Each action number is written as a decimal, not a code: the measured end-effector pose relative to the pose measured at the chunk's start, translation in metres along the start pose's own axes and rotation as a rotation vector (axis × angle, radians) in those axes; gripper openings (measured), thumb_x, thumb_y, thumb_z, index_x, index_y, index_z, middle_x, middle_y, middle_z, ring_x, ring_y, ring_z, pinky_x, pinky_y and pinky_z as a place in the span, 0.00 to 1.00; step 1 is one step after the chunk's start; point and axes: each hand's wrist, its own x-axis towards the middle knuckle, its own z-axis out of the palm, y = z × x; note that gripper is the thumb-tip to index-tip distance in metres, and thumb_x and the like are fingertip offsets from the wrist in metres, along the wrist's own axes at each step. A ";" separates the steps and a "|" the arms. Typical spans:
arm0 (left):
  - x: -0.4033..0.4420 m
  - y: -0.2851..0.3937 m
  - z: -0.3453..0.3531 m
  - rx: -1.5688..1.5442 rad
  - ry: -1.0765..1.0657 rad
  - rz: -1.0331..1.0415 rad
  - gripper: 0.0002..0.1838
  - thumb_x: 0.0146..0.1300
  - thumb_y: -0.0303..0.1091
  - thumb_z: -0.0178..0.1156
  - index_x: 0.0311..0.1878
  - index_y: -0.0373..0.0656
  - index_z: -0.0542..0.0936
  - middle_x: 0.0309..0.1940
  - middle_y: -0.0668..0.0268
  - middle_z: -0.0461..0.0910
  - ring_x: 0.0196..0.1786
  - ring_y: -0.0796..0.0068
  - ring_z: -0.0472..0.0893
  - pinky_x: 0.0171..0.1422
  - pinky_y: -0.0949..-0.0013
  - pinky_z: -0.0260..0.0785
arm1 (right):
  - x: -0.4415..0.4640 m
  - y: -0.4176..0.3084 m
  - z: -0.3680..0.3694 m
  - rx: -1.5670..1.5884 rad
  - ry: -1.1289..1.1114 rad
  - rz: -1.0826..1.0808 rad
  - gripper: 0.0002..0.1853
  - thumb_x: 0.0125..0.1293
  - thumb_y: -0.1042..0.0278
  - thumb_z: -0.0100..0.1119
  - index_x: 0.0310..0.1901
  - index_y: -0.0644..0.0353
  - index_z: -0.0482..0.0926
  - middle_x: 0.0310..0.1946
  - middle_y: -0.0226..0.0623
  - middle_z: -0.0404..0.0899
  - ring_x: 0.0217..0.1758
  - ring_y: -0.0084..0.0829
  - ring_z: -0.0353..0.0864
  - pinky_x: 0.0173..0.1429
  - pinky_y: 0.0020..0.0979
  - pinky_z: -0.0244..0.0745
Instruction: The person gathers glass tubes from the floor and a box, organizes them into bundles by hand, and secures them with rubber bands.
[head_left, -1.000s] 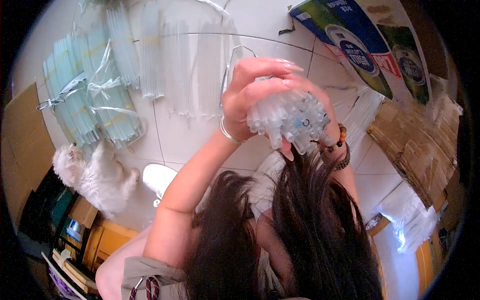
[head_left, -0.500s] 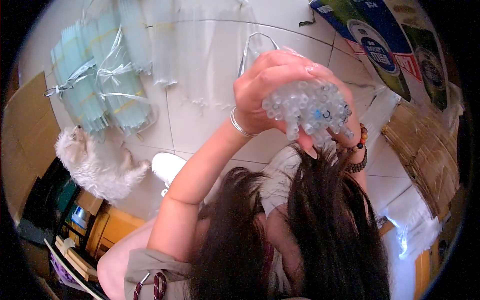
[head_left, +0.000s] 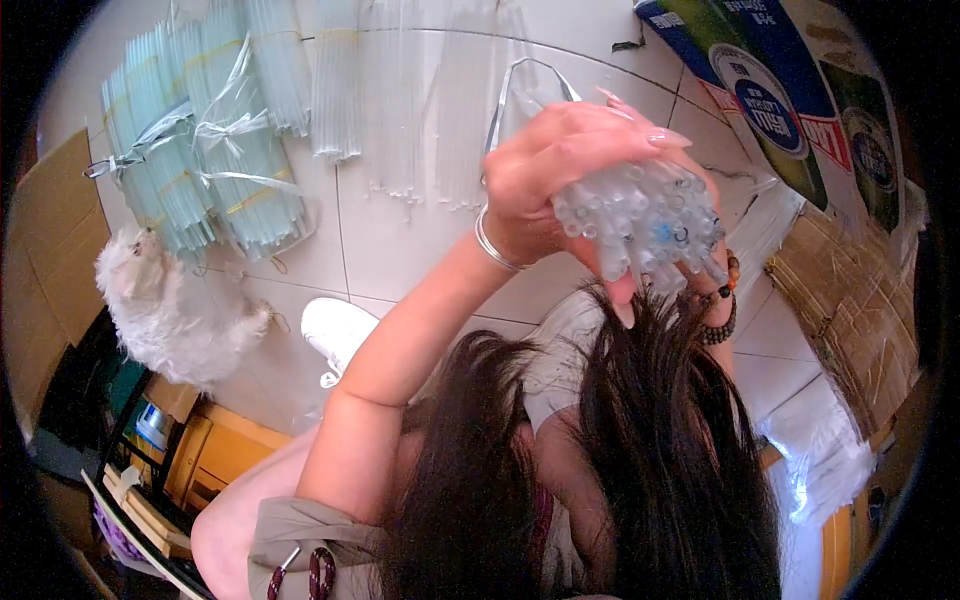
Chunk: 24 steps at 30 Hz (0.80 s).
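Gathered in both hands is a thick bundle of clear plastic tubes (head_left: pixel 640 225), its open ends facing me and one bluish spot among them. My left hand (head_left: pixel 560 165), with silver bangles at the wrist, wraps over the top and left side, its thumb underneath. My right hand (head_left: pixel 707 180), above beaded bracelets, closes around the right side; the bundle hides most of its fingers. Farther off on the floor lie loose rows of similar tubes (head_left: pixel 395 120). To their left are tube packs (head_left: pixel 235 165) with yellow bands, wrapped in plastic and tied with white ribbon.
A white fluffy dog (head_left: pixel 180 320) is on the floor at left, near my white shoe (head_left: pixel 335 335). Printed cartons (head_left: pixel 770 115) stand at upper right, above flattened cardboard (head_left: pixel 850 290) and plastic wrap (head_left: pixel 810 450). Long dark hair (head_left: pixel 660 450) hangs below the hands.
Both hands and the bundle have shifted slightly right in view. The dog has turned its head and moved a little left. The grip looks the same.
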 end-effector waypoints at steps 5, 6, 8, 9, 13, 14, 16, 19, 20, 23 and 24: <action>0.000 -0.003 0.002 -0.070 0.007 -0.011 0.40 0.57 0.64 0.64 0.53 0.31 0.79 0.46 0.50 0.86 0.48 0.56 0.86 0.56 0.57 0.78 | -0.006 0.003 -0.003 0.082 0.003 0.002 0.25 0.65 0.75 0.59 0.65 0.59 0.74 0.71 0.45 0.69 0.73 0.38 0.69 0.75 0.36 0.64; -0.003 -0.003 0.004 -0.066 0.029 -0.028 0.40 0.55 0.65 0.64 0.53 0.32 0.81 0.47 0.52 0.86 0.48 0.59 0.86 0.56 0.59 0.78 | -0.007 0.002 -0.003 0.119 0.009 0.033 0.26 0.65 0.75 0.59 0.66 0.59 0.73 0.72 0.45 0.68 0.73 0.38 0.69 0.76 0.36 0.64; -0.007 -0.003 0.006 -0.056 0.045 -0.055 0.39 0.54 0.64 0.64 0.52 0.34 0.82 0.47 0.55 0.86 0.49 0.61 0.85 0.56 0.62 0.77 | -0.008 0.003 -0.004 0.193 0.004 0.054 0.27 0.66 0.73 0.60 0.67 0.60 0.73 0.72 0.45 0.68 0.73 0.38 0.68 0.75 0.37 0.64; -0.008 -0.002 0.006 -0.050 0.039 -0.066 0.37 0.56 0.63 0.63 0.53 0.35 0.82 0.47 0.54 0.86 0.49 0.61 0.85 0.56 0.62 0.77 | -0.009 0.005 -0.004 0.230 0.002 0.065 0.27 0.66 0.73 0.60 0.68 0.60 0.72 0.72 0.44 0.68 0.73 0.38 0.68 0.75 0.37 0.64; -0.014 0.002 0.005 0.068 -0.009 -0.058 0.28 0.64 0.54 0.63 0.53 0.37 0.80 0.49 0.54 0.86 0.51 0.58 0.85 0.58 0.60 0.77 | -0.011 0.055 -0.020 0.210 -0.047 -0.105 0.27 0.69 0.68 0.58 0.69 0.63 0.71 0.73 0.43 0.67 0.74 0.36 0.68 0.75 0.37 0.64; -0.015 0.002 0.006 0.090 -0.009 -0.042 0.24 0.65 0.49 0.62 0.53 0.37 0.79 0.49 0.54 0.85 0.52 0.58 0.85 0.59 0.59 0.77 | -0.013 0.065 -0.026 0.324 -0.051 -0.008 0.27 0.70 0.66 0.58 0.69 0.63 0.70 0.73 0.43 0.67 0.73 0.35 0.68 0.75 0.36 0.64; -0.016 0.002 0.006 0.142 -0.011 -0.012 0.17 0.68 0.40 0.61 0.53 0.38 0.78 0.51 0.54 0.85 0.53 0.57 0.85 0.61 0.57 0.76 | -0.011 0.061 -0.023 0.450 -0.020 0.136 0.27 0.71 0.66 0.56 0.70 0.63 0.69 0.73 0.42 0.67 0.73 0.33 0.68 0.75 0.36 0.64; -0.016 0.004 0.002 0.186 -0.064 0.005 0.12 0.68 0.30 0.58 0.52 0.38 0.77 0.52 0.55 0.84 0.55 0.56 0.84 0.63 0.55 0.76 | -0.014 0.039 -0.011 0.485 0.048 0.213 0.26 0.73 0.67 0.53 0.71 0.63 0.68 0.72 0.40 0.68 0.72 0.30 0.70 0.74 0.33 0.65; -0.016 0.004 0.001 0.183 -0.080 -0.004 0.12 0.68 0.29 0.57 0.53 0.38 0.77 0.52 0.55 0.84 0.55 0.56 0.84 0.63 0.55 0.76 | -0.014 0.034 -0.009 0.499 0.044 0.200 0.26 0.73 0.68 0.52 0.72 0.62 0.68 0.71 0.39 0.69 0.71 0.29 0.70 0.74 0.32 0.66; -0.015 0.005 -0.003 0.197 -0.132 -0.024 0.12 0.69 0.28 0.55 0.54 0.38 0.77 0.52 0.55 0.84 0.56 0.56 0.84 0.63 0.55 0.76 | -0.014 0.030 -0.010 0.474 0.029 0.189 0.25 0.74 0.70 0.49 0.72 0.62 0.69 0.70 0.38 0.71 0.70 0.27 0.71 0.73 0.30 0.66; -0.016 0.005 -0.005 0.216 -0.151 -0.027 0.13 0.69 0.28 0.55 0.54 0.38 0.77 0.52 0.55 0.84 0.56 0.56 0.84 0.63 0.55 0.76 | -0.013 0.028 -0.010 0.452 0.034 0.199 0.25 0.74 0.71 0.49 0.71 0.61 0.69 0.69 0.38 0.71 0.69 0.27 0.71 0.73 0.30 0.66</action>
